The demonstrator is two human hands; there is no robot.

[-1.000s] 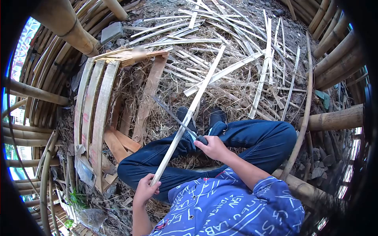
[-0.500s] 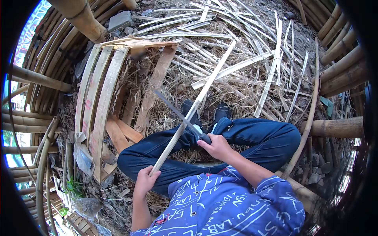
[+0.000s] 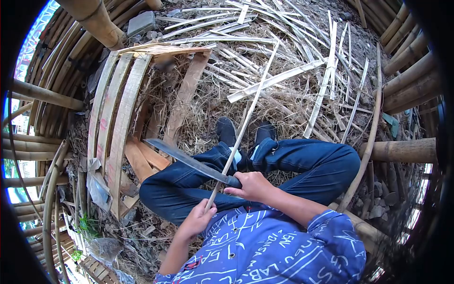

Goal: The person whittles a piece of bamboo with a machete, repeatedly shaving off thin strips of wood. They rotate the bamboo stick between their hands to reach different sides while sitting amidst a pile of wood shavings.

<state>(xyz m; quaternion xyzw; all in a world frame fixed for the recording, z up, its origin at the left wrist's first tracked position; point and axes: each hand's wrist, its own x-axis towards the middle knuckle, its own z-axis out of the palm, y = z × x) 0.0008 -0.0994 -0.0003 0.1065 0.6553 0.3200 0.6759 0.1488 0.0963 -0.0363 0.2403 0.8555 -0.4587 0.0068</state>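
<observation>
Fingers of the right hand (image 3: 253,185) clench the knife (image 3: 189,161); left hand (image 3: 198,218) grips the bamboo strip (image 3: 243,125).

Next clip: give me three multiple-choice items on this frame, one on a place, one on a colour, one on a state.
1. Where does the knife blade point from the right hand?
A) toward the curved bamboo slats on the person's left
B) toward the person's chest
C) straight down

2. What colour are the trousers?
A) black
B) blue
C) beige

3. How is the left hand?
A) lying open and flat
B) shut around the near end of the bamboo strip
C) on the knife handle

Answers: 1 A, the blade runs leftward toward the slats; 2 B, both legs are in blue denim; 3 B, it wraps the strip's lower end.
</observation>
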